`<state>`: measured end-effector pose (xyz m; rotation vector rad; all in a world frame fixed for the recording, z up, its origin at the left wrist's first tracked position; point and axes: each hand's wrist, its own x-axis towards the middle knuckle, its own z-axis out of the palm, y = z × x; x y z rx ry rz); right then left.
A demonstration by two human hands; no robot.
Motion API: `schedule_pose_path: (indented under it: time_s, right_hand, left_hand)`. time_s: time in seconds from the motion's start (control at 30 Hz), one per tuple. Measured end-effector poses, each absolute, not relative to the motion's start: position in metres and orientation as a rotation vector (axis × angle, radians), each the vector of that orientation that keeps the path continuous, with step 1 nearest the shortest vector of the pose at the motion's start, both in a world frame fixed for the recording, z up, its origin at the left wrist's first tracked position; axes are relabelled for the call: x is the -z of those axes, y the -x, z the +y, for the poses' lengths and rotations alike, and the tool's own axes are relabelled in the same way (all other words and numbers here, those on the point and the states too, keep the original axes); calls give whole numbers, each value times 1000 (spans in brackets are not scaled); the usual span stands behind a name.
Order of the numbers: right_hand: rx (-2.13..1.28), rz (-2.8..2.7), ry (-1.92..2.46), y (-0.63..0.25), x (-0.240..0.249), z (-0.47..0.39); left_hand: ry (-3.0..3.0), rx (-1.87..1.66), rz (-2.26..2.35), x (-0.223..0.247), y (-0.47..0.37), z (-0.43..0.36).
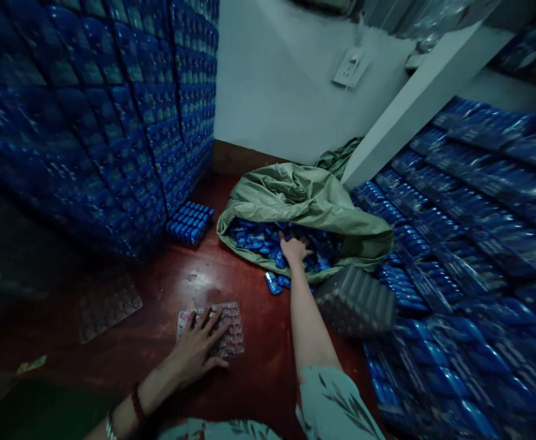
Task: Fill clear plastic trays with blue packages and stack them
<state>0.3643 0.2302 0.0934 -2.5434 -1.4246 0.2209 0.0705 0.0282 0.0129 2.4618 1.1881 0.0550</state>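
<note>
My left hand (200,346) lies with its fingers spread on a clear plastic tray (234,329) with rows of small hollows, flat on the red floor. My right hand (296,249) reaches into a wide green sack (290,198) full of small blue bottle-shaped packs (252,240). Its fingers are spread among the packs, and some fingertips are hard to make out. Just outside the sack's front rim, a blue pack (273,283) with a pale end rests on the floor, with another beside it.
Tall stacks of wrapped blue packs (88,122) rise at the left, and more stacks (460,244) fill the right. A small blue block of packs (189,222) sits left of the sack. A stack of grey trays (357,302) stands right of my forearm; another clear tray (109,305) lies left.
</note>
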Motion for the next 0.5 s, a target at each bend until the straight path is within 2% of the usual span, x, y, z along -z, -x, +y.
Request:
schedule_pose_path:
  time_s: [0.1, 0.27, 0.5]
  right_hand:
    - [-303, -1569, 2457, -352, -91, 238]
    - [-235, -1765, 2333, -319, -81, 214]
    - [-83, -1915, 2126, -306, -72, 177]
  left_hand:
    - [-2427, -269, 1146, -26, -78, 61]
    - [-2353, -698, 1108, -43, -122, 172]
    - [-2237, -758, 1451, -52, -170, 288]
